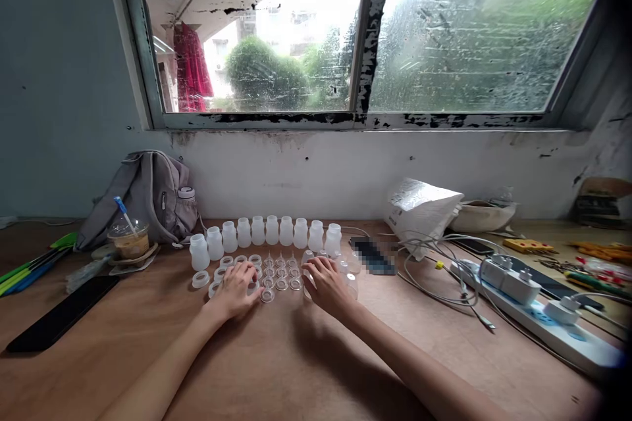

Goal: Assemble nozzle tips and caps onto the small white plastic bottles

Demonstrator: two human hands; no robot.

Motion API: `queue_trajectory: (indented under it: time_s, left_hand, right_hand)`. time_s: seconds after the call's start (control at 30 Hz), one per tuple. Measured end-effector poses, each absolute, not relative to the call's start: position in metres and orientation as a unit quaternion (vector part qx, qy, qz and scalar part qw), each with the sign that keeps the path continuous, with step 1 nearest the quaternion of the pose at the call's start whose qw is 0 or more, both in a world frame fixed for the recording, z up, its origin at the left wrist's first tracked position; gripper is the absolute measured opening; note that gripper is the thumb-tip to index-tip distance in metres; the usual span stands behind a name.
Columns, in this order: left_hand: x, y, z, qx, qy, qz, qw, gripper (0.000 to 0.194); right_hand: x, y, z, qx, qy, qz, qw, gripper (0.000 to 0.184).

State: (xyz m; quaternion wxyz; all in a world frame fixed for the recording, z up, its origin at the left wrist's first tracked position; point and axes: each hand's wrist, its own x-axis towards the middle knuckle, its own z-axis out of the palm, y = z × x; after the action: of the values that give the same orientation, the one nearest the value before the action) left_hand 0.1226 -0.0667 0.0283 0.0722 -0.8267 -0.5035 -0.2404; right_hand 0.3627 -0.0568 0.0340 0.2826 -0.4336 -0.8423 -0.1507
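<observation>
My left hand (235,291) rests over a group of white screw rings (200,279), its fingers bent but apart and its thumb beside the nearest clear silicone nipple (267,295). Several such nipples, some with thin tips pointing up, stand in rows between my hands. My right hand (330,284) lies over clear dome caps (351,284), fingers spread and touching some of them; part of the group is hidden beneath it. Behind both hands, frosted small bottles (272,230) stand upright without tops in a curved row. I see nothing lifted in either hand.
A grey backpack (153,200), a drink cup (129,240) and a black flat case (62,313) lie to the left. On the right are a pixelated dark phone (374,256), a white bag (419,214), loose cables (439,293) and a power strip (538,319).
</observation>
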Motion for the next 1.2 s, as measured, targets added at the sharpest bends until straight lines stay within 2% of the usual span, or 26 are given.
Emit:
queue_trajectory:
  time_s: [0.17,0.27,0.5,0.67,0.77,0.9,1.03,1.2]
  left_hand:
    - [0.118,-0.067,0.022,-0.834,-0.502,-0.209,0.086,0.018]
    - [0.118,-0.067,0.023,-0.838,-0.494,-0.216,0.088,0.013]
    - [0.125,-0.072,0.037,-0.832,-0.429,-0.341,0.089,0.010]
    - [0.136,-0.081,0.032,-0.861,-0.352,-0.365,0.030,0.024]
    - [0.144,-0.086,0.027,-0.876,-0.329,-0.353,0.012,0.026]
    - [0.152,-0.092,0.029,-0.901,-0.294,-0.320,-0.004,0.032]
    - [0.156,-0.098,0.035,-0.923,-0.294,-0.247,-0.016,0.039]
    - [0.159,-0.099,0.033,-0.932,-0.302,-0.199,-0.018,0.036]
  right_hand:
    - [0.349,-0.028,0.045,-0.466,-0.851,-0.167,0.178,0.016]
    - [0.342,-0.024,0.044,-0.466,-0.858,-0.154,0.150,0.016]
    - [0.337,-0.070,0.049,-0.404,-0.876,-0.104,0.242,0.015]
    - [0.339,-0.093,0.038,-0.321,-0.905,0.030,0.279,0.005]
    - [0.346,-0.087,0.029,-0.321,-0.870,0.101,0.361,0.014]
    - [0.355,-0.076,0.024,-0.377,-0.804,0.124,0.443,0.022]
    - [0.356,-0.075,0.018,-0.392,-0.798,0.119,0.443,0.022]
    - [0.350,-0.080,0.008,-0.373,-0.834,0.101,0.393,0.024]
